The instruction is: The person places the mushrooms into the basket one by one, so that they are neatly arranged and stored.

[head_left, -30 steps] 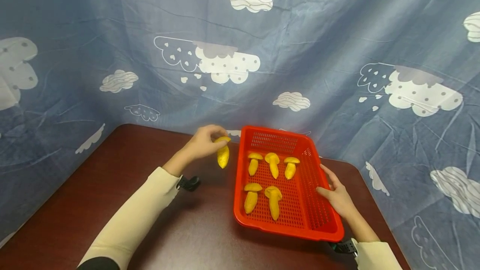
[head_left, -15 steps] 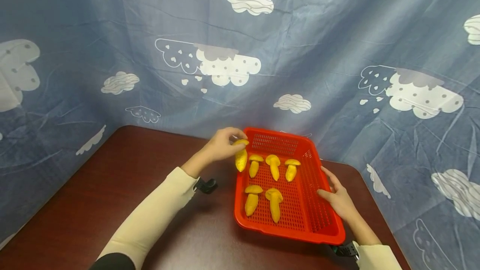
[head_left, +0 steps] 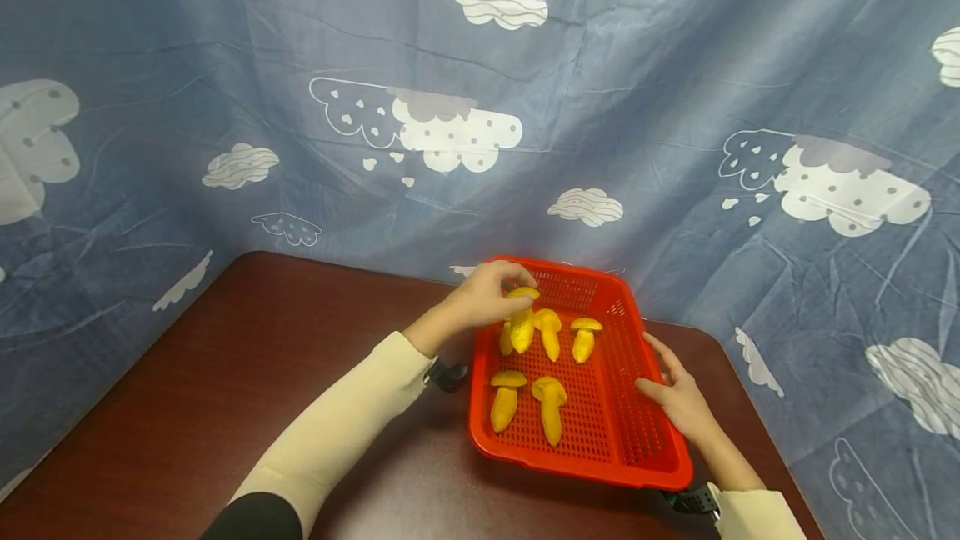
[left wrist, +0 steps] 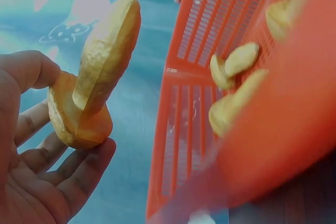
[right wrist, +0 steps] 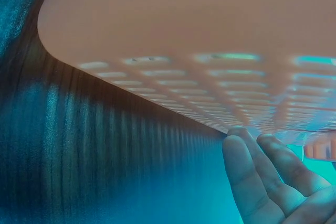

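Note:
My left hand (head_left: 486,297) pinches a yellow toy mushroom (head_left: 522,333) by its cap, over the left back part of a red plastic basket (head_left: 570,472). In the left wrist view, thumb and fingers hold the cap's edge and the mushroom's stem (left wrist: 107,51) points up, away from the palm. Several similar mushrooms lie in the basket in two rows; the held one partly covers the back-left mushroom (head_left: 506,342) in the head view. My right hand (head_left: 684,402) grips the basket's right rim, thumb over the inside, fingers (right wrist: 239,161) along the outer wall.
The basket stands on a dark reddish-brown table (head_left: 225,373), towards its right side. A blue curtain (head_left: 360,23) with white clouds hangs behind and around the table. Black straps with small devices sit on both wrists.
My left hand has carried the mushroom rightwards, from left of the basket to over its inside. My right hand has stayed at the right rim.

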`<state>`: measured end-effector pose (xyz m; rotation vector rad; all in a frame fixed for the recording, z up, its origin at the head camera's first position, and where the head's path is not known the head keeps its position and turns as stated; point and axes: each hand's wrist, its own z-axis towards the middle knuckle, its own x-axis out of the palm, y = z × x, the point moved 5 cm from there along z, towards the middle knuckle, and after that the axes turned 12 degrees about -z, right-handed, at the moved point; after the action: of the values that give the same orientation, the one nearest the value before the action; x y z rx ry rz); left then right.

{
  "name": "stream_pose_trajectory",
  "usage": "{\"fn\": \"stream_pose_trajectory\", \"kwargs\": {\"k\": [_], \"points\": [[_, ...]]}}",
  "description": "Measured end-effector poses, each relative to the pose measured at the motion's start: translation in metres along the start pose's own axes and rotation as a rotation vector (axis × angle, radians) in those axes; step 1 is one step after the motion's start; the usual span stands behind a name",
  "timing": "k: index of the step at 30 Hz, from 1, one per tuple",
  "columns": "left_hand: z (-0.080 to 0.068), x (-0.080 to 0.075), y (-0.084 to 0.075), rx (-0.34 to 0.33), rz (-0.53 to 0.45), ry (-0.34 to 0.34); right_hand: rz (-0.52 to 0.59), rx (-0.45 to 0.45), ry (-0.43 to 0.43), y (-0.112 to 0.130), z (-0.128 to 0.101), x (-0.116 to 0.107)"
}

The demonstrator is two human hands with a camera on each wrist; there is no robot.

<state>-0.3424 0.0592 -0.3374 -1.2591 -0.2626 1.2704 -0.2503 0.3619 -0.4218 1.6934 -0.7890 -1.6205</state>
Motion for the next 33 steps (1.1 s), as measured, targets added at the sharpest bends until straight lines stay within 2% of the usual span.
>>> {"fn": "stream_pose_trajectory", "kwargs": {"k": [8, 15, 26, 33], "points": [[0.015, 0.029, -0.016, 0.019, -0.046, 0.042, 0.001, 0.001, -0.001, 0.001, 0.002, 0.000], [0.026, 0.048, -0.025, 0.038, -0.060, 0.073, 0.012, -0.002, -0.003, -0.001, 0.004, -0.001], [0.034, 0.067, -0.022, -0.002, -0.013, 0.088, 0.011, -0.018, 0.005, 0.003, 0.003, -0.003], [0.038, 0.084, -0.016, -0.036, 0.065, 0.128, -0.008, -0.009, 0.005, 0.000, 0.002, -0.001]]}}
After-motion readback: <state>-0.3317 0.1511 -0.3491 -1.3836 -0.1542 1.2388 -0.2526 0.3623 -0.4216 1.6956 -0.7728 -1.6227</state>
